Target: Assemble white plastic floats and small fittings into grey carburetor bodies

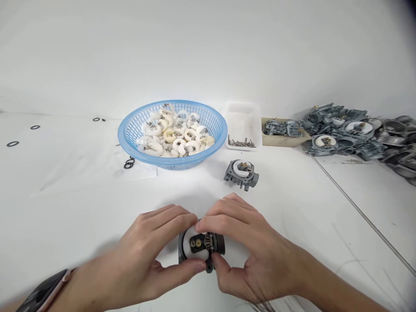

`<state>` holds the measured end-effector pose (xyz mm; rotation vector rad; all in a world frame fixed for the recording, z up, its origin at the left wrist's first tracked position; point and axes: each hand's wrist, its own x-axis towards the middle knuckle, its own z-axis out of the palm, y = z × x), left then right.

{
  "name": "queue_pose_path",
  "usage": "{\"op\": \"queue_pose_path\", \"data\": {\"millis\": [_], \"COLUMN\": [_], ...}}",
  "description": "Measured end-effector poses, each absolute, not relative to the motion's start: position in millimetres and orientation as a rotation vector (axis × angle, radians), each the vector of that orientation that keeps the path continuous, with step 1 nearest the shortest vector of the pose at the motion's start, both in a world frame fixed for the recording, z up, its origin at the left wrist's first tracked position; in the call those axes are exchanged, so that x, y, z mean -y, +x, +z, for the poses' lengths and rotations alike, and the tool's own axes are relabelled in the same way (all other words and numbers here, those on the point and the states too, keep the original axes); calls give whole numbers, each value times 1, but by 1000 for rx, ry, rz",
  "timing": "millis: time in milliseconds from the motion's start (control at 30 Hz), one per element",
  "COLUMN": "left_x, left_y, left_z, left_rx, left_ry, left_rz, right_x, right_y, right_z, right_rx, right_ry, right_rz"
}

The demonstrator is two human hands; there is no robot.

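Between my two hands, low in the middle of the view, is a dark grey carburetor body (219,245). A white C-shaped float (187,245) sits in it, with brass jets showing in its gap. My left hand (159,247) grips the left side, thumb at the near edge and fingers at the far edge. On the right side, my right hand (242,249) holds the same body with its thumb near the float's hinge and its index finger on the far edge. Some fingertips are hidden behind the body. Just beyond stands another carburetor body (254,180) with a white float.
A blue basket (121,138) holds many white floats. Beside it a white tray (243,115) contains thin metal pins. A beige box (282,141) and piled carburetor bodies (351,130) lie right. Black O-rings (129,163) rest left on a clear sheet. A thin rod (357,208) crosses the right.
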<state>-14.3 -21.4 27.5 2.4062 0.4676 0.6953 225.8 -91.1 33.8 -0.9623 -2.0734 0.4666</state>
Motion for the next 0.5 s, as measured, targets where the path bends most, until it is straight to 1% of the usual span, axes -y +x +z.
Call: {"op": "queue_pose_path", "data": {"millis": [500], "left_x": [20], "left_y": [-14], "left_z": [28], "left_rx": [-461], "left_ry": [2430], "left_rz": [692], "right_x": [90], "right_y": [226], "right_z": [34], "right_rx": [2096], "right_ry": [-982], "right_rz": [434]}}
